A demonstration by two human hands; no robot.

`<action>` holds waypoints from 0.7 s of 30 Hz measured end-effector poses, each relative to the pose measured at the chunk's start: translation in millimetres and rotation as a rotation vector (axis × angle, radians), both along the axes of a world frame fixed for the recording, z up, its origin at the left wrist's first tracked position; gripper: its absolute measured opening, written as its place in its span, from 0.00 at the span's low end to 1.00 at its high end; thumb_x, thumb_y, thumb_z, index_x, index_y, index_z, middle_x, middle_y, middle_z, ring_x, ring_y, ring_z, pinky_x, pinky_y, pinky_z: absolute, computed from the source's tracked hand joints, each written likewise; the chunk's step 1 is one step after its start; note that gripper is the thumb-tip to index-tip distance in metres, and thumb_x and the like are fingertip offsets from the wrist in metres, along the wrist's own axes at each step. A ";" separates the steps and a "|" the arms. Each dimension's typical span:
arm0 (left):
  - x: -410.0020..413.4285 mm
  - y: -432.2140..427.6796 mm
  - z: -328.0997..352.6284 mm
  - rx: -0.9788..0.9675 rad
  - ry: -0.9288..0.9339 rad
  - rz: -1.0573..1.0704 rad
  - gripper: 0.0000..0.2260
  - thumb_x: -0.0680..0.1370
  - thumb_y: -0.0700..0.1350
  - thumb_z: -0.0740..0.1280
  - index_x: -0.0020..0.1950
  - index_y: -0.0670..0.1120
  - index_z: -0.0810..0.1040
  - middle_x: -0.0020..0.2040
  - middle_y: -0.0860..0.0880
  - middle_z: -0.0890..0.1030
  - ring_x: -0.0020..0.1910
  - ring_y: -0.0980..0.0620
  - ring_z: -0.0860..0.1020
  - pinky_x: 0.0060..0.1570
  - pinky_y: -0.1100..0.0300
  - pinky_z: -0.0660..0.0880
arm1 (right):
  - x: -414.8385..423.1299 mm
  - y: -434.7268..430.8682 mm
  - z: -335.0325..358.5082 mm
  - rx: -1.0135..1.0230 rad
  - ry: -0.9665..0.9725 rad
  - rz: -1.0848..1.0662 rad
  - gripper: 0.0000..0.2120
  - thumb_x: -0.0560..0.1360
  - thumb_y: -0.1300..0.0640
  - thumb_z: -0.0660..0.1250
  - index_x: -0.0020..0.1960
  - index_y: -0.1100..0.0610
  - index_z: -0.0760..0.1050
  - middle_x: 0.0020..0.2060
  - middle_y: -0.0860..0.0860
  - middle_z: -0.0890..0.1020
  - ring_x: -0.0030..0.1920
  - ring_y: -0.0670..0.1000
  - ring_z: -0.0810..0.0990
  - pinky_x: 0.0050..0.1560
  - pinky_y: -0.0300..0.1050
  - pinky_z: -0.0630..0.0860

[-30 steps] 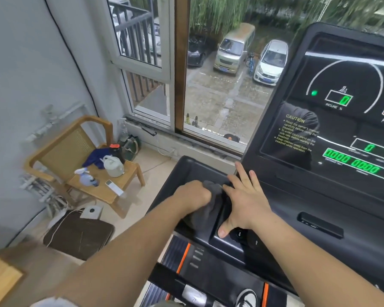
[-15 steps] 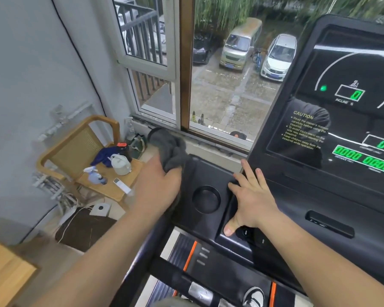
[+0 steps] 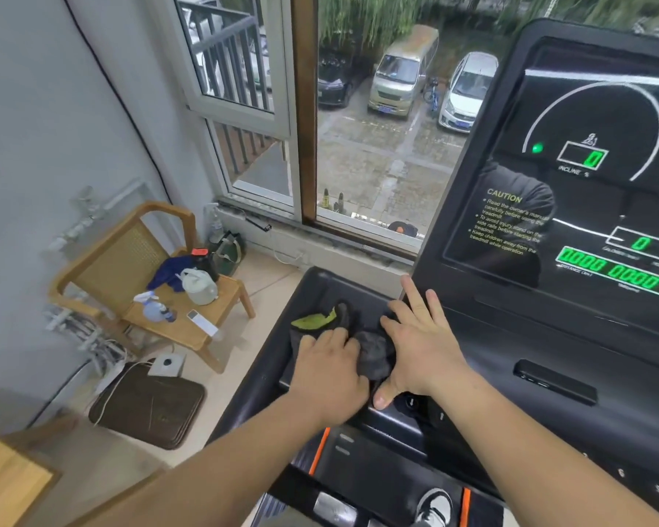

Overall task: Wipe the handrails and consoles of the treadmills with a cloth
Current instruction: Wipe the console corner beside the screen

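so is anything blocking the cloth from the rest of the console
The right hand lies flat on the console right beside the cloth, blocking a wipe that way. The bare tray beyond the cloth shows nothing in the way.

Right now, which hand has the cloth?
The left hand, gripping the dark cloth; the right hand lies flat and open on the console beside it.

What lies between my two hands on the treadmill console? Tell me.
The bunched dark cloth fills the gap between left hand and right hand, seen in the head view.
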State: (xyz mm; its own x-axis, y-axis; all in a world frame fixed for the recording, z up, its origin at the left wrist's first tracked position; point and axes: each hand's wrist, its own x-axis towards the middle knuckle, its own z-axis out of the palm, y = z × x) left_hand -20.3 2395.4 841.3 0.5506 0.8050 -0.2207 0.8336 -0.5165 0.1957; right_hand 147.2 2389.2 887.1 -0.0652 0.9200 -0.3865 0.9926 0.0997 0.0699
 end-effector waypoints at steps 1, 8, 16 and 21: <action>-6.8 7.4 0.1 -0.030 -0.035 -0.043 0.22 0.73 0.55 0.54 0.62 0.49 0.76 0.62 0.50 0.73 0.63 0.47 0.71 0.59 0.48 0.65 | 0.2 0.4 -0.2 -0.003 -0.001 -0.004 0.64 0.51 0.21 0.74 0.78 0.55 0.66 0.79 0.50 0.56 0.77 0.55 0.22 0.76 0.61 0.26; -23.3 50.1 24.4 -0.168 0.056 -0.359 0.18 0.73 0.53 0.57 0.53 0.48 0.81 0.54 0.51 0.83 0.58 0.47 0.78 0.63 0.48 0.67 | -0.8 0.3 1.1 -0.035 -0.009 -0.016 0.64 0.52 0.22 0.74 0.79 0.54 0.64 0.80 0.50 0.55 0.76 0.56 0.21 0.77 0.63 0.27; -2.9 34.5 31.2 0.220 0.447 -0.496 0.19 0.81 0.55 0.55 0.63 0.45 0.75 0.61 0.44 0.80 0.60 0.43 0.76 0.64 0.43 0.63 | -1.2 0.2 1.6 -0.028 -0.007 -0.012 0.65 0.51 0.21 0.73 0.79 0.54 0.64 0.80 0.49 0.56 0.76 0.55 0.21 0.77 0.62 0.27; 2.8 11.7 18.0 0.029 -0.009 0.091 0.14 0.80 0.55 0.58 0.57 0.48 0.75 0.56 0.47 0.82 0.55 0.45 0.79 0.51 0.52 0.73 | 2.8 -1.3 1.2 0.008 0.026 0.005 0.64 0.50 0.22 0.75 0.79 0.53 0.66 0.79 0.47 0.57 0.77 0.53 0.23 0.77 0.59 0.25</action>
State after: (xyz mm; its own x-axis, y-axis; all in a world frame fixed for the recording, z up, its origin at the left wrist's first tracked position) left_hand -17.6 2407.1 859.3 0.4772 0.8575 -0.1923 0.8754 -0.4446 0.1895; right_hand 150.0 2387.8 888.4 -0.0801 0.9226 -0.3772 0.9935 0.1045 0.0447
